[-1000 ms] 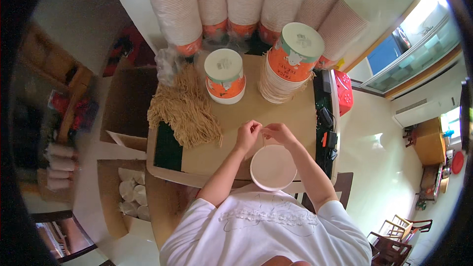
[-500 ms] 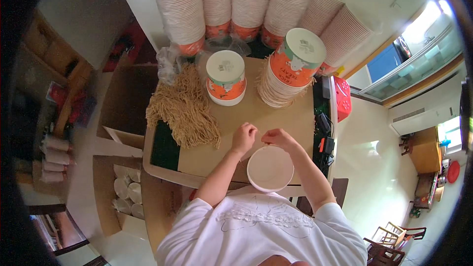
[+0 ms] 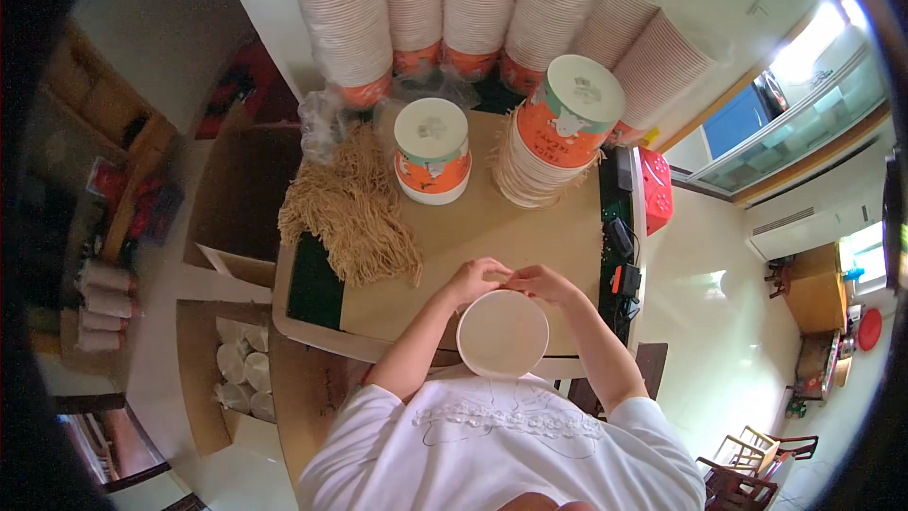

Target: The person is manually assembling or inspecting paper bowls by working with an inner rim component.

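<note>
A white paper bucket [image 3: 502,336] rests against my shirt at the table's near edge, its round mouth facing up toward me. At its far side my left hand [image 3: 479,280] and my right hand [image 3: 543,284] come together, fingertips pinched and nearly touching. What lies between the fingers is too small to make out. Beyond my left hand spreads a pile of tan twisted cords [image 3: 355,208]. An upside-down orange and green printed bucket [image 3: 432,151] stands past my hands. To its right leans a short stack of such buckets [image 3: 558,137] with cords hanging around it.
Tall stacks of nested buckets [image 3: 345,24] line the back wall. Brown cardboard [image 3: 454,241] covers the tabletop. A red plastic basket [image 3: 656,189] and a black device with cables [image 3: 624,279] sit along the right edge. On the floor at left, an open carton [image 3: 203,378] holds wrapped buckets.
Both hands have come closer together and slightly toward me. The bucket has shifted a little left and down, and its mouth now lies just below both hands.
</note>
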`<action>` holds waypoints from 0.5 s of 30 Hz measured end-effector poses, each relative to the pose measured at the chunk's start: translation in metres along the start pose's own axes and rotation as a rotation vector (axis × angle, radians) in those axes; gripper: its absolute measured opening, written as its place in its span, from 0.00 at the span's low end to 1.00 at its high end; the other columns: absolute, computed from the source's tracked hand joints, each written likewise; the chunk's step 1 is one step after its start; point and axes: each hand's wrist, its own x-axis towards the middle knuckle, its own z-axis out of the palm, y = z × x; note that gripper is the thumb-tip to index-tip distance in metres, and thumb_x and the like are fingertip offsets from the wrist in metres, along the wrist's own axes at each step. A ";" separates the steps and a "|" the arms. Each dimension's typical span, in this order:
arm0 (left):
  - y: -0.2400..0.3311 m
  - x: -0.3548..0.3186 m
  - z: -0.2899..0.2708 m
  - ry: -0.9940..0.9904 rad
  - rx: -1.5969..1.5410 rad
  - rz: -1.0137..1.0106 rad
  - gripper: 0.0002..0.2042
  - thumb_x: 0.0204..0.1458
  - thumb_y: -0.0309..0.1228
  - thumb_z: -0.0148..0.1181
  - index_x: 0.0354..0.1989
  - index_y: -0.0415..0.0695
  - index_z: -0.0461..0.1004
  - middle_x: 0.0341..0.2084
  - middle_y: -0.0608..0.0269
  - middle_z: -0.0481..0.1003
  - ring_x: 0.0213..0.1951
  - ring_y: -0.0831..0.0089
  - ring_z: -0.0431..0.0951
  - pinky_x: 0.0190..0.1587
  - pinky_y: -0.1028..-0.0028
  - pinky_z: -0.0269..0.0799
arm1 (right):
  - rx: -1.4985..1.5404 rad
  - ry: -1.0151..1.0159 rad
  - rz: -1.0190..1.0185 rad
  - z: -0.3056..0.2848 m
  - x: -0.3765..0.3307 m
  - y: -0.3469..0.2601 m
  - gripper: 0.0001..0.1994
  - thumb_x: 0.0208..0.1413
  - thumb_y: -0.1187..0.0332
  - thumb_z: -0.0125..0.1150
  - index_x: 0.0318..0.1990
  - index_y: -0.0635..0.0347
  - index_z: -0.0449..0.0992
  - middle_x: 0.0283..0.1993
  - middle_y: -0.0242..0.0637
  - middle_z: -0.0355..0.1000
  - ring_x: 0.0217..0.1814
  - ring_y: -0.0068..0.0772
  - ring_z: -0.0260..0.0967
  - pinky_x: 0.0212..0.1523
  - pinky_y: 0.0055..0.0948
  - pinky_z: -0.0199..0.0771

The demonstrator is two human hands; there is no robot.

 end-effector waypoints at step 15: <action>-0.006 0.002 0.011 0.053 -0.030 -0.296 0.04 0.41 0.25 0.59 0.26 0.41 0.77 0.22 0.58 0.77 0.27 0.72 0.78 0.31 0.75 0.72 | 0.337 0.118 0.115 0.015 -0.001 0.001 0.10 0.52 0.66 0.56 0.34 0.64 0.75 0.28 0.31 0.71 0.25 0.17 0.66 0.23 0.16 0.65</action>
